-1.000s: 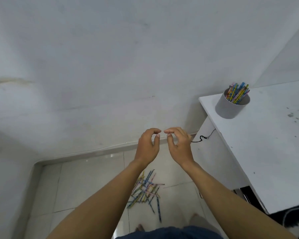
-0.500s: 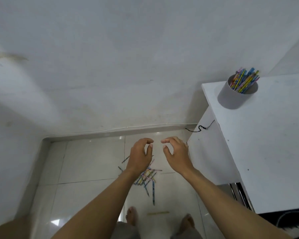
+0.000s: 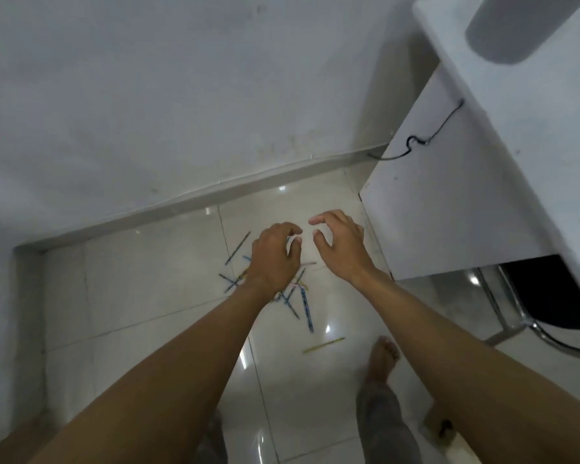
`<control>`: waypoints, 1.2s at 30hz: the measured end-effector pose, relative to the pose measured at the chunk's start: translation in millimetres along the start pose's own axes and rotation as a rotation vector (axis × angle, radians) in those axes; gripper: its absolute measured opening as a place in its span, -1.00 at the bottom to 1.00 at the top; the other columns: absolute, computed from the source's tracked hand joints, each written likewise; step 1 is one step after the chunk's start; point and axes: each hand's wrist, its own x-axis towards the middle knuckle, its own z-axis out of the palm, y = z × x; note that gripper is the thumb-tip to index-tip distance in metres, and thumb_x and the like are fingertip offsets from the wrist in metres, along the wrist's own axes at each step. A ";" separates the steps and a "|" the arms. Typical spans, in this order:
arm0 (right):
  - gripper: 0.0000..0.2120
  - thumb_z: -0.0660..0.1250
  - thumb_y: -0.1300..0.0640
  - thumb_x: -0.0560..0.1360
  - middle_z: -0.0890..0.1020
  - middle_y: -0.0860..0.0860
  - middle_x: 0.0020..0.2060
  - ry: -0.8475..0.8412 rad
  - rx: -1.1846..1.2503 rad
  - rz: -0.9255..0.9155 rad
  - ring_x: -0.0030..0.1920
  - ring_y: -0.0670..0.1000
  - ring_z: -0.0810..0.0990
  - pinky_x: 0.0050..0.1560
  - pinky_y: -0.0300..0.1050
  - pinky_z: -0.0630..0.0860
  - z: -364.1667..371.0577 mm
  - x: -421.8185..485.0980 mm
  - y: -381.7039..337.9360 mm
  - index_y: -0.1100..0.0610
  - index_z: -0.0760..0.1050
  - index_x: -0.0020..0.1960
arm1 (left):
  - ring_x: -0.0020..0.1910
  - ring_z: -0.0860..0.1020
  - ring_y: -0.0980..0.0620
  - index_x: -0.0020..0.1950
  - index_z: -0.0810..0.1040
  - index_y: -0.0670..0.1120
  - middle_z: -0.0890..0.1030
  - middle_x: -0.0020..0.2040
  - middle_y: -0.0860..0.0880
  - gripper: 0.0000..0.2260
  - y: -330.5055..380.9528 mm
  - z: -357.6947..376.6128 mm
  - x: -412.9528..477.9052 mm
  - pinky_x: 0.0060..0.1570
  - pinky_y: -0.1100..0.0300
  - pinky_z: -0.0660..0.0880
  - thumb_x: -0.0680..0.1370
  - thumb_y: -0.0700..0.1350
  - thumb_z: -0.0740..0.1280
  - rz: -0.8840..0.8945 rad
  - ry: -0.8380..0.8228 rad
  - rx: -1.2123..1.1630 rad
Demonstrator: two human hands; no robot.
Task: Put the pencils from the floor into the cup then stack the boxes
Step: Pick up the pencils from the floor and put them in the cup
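Several coloured pencils (image 3: 300,298) lie scattered on the glossy white floor tiles, partly hidden under my left hand. One yellow pencil (image 3: 323,345) lies apart, nearer my foot. My left hand (image 3: 275,257) hovers over the pile with loosely curled fingers and holds nothing. My right hand (image 3: 340,244) hangs just to its right, fingers spread and bent, also holding nothing. The grey cup (image 3: 509,31) stands on the white table (image 3: 529,135) at the top right; its top is cut off by the frame edge. No boxes are in view.
The white wall and its baseboard (image 3: 195,199) run behind the pencils. A black cable (image 3: 416,142) hangs on the table's side panel. A black chair with chrome legs (image 3: 549,296) stands under the table. My bare foot (image 3: 384,353) is on the tiles.
The view has tilted down and moved closer to the floor. Both hands have dropped toward the pencil pile and their fingers have spread; the cup has slid to the top edge.
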 end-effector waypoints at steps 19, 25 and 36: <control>-0.56 0.27 0.02 0.55 0.33 0.09 0.31 -0.390 -0.183 0.470 0.28 0.16 0.36 0.21 0.12 0.33 266.5 -30.0 192.9 0.00 0.27 0.39 | 0.28 0.44 -0.08 0.29 0.45 -0.09 0.49 0.27 -0.08 -0.71 -289.5 196.8 -43.1 0.23 0.03 0.35 0.59 -0.05 0.24 -0.416 -0.353 0.100; -0.39 0.31 -0.07 0.53 0.23 0.11 0.38 -0.454 -0.174 0.594 0.35 0.18 0.30 0.24 0.19 0.38 336.0 -41.6 249.2 0.03 0.14 0.47 | 0.26 0.44 -0.10 0.26 0.45 -0.10 0.49 0.26 -0.09 -0.73 -355.5 250.9 -38.2 0.22 0.01 0.38 0.59 -0.06 0.24 -0.501 -0.375 0.101; -0.59 0.26 0.22 0.55 0.37 0.08 0.33 -0.388 -0.437 0.221 0.30 0.15 0.37 0.20 0.07 0.34 436.1 15.2 308.8 0.09 0.33 0.38 | 0.23 0.41 -0.21 0.33 0.35 -0.13 0.40 0.27 -0.17 -0.68 -442.2 321.5 2.5 0.20 -0.14 0.34 0.57 -0.18 0.22 -0.514 -0.255 0.253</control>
